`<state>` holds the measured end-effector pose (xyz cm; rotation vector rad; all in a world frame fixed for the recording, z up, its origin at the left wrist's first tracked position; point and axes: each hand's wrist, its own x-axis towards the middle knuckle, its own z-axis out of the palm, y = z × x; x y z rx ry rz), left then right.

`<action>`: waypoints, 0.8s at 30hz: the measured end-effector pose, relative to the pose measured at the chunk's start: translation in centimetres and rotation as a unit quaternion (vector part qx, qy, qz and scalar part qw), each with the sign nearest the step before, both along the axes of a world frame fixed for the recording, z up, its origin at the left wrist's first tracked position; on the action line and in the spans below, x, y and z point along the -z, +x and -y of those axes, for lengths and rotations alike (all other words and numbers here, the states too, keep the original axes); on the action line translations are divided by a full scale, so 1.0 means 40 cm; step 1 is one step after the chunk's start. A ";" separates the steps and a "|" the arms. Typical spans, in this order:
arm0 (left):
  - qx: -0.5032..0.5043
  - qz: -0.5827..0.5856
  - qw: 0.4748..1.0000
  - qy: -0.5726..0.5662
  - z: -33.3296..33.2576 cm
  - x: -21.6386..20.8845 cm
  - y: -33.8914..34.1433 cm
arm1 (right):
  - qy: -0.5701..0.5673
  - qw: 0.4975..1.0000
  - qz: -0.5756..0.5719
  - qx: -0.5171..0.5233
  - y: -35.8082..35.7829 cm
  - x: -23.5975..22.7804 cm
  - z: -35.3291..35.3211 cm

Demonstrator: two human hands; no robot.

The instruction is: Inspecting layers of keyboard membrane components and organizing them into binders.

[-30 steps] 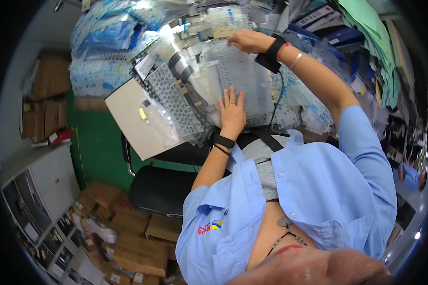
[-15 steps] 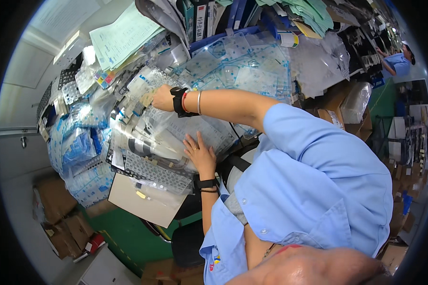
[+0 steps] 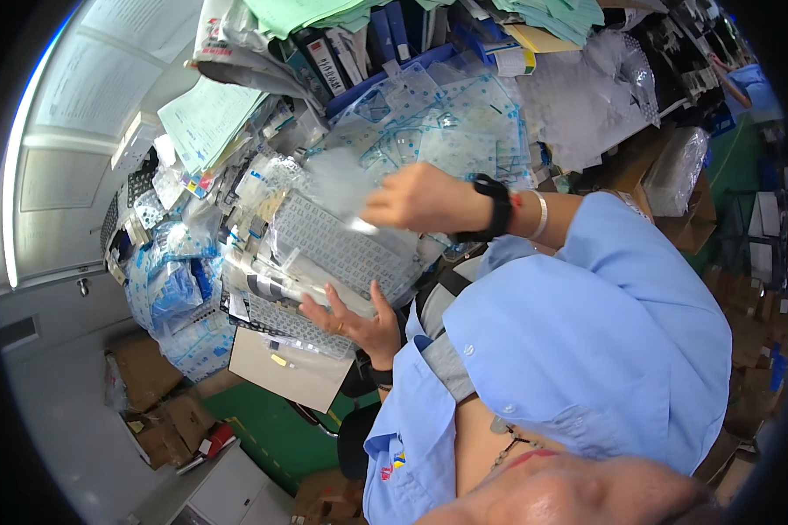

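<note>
I am holding the right hand at frame centre, fingers pinched on a clear plastic sheet that is blurring with motion; half a second ago this hand was reaching further to the upper left. The left hand is lying just below, fingers spread narrowly on the bagged grey keyboard, as before.
</note>
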<state>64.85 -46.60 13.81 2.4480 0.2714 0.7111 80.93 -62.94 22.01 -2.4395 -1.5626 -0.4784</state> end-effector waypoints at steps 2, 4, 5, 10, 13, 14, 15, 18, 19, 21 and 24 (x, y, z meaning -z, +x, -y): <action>-0.018 -0.002 0.999 0.030 0.051 -0.093 0.001 | -0.002 0.996 -0.050 -0.070 -0.031 0.001 0.067; 0.036 -0.101 0.980 0.166 0.086 -0.160 0.079 | 0.115 0.978 -0.142 -0.098 -0.038 0.006 0.131; 0.153 -0.190 0.970 0.015 0.077 -0.135 0.103 | 0.115 0.970 -0.189 -0.103 -0.030 0.009 0.155; 0.170 -0.176 0.836 -0.490 0.108 -0.092 0.156 | 0.222 0.897 -0.372 0.086 0.141 0.117 0.362; 0.128 -0.192 0.825 -0.516 0.080 -0.075 0.175 | -0.063 0.976 -0.144 0.147 0.227 0.270 0.491; 0.135 -0.181 0.789 -0.571 0.081 -0.079 0.184 | -0.118 0.962 -0.166 0.180 0.222 0.306 0.511; 0.135 -0.180 0.790 -0.571 0.079 -0.083 0.186 | -0.107 0.969 -0.163 0.154 0.220 0.324 0.512; 0.131 -0.170 0.781 -0.587 0.066 -0.071 0.186 | -0.078 0.979 -0.139 0.125 0.241 0.350 0.519; 0.123 -0.166 0.782 -0.589 0.067 -0.073 0.182 | -0.060 0.978 -0.154 0.128 0.250 0.352 0.526; 0.112 -0.158 0.763 -0.617 0.071 -0.083 0.178 | 0.019 0.976 -0.178 0.125 0.257 0.328 0.518; 0.110 -0.142 0.769 -0.613 0.067 -0.067 0.171 | 0.054 0.969 -0.215 0.109 0.245 0.171 0.465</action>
